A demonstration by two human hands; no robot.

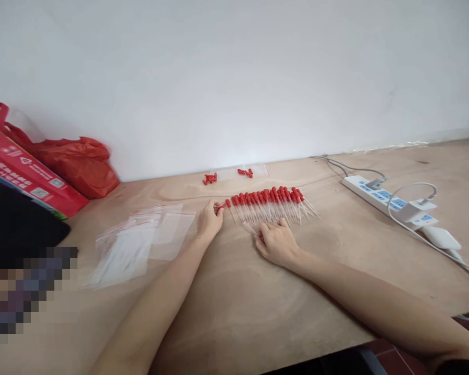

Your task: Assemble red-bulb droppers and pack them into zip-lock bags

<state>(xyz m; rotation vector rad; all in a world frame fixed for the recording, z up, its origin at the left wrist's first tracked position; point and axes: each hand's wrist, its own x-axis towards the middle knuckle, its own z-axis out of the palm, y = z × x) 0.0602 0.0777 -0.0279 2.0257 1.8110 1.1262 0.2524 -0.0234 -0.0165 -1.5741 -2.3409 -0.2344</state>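
Note:
My left hand (210,220) pinches a small red rubber bulb (221,207) at the left end of a row of droppers (266,200). These have red bulbs at the far end and thin clear tubes pointing towards me, lying close side by side. Between the thumb and fingers of my right hand (278,244) is a thin clear dropper tube (249,227), its free end pointing up and left. The rest of that tube is hidden by the fingers. Both hands rest low over the table, just in front of the row.
Loose red bulbs (210,179) and more red bulbs (245,172) lie by the wall near a clear bag (227,174). Flat zip bags (131,245) spread out on the left. A power strip (383,200) with cables is on the right, a red plastic bag (82,164) far left.

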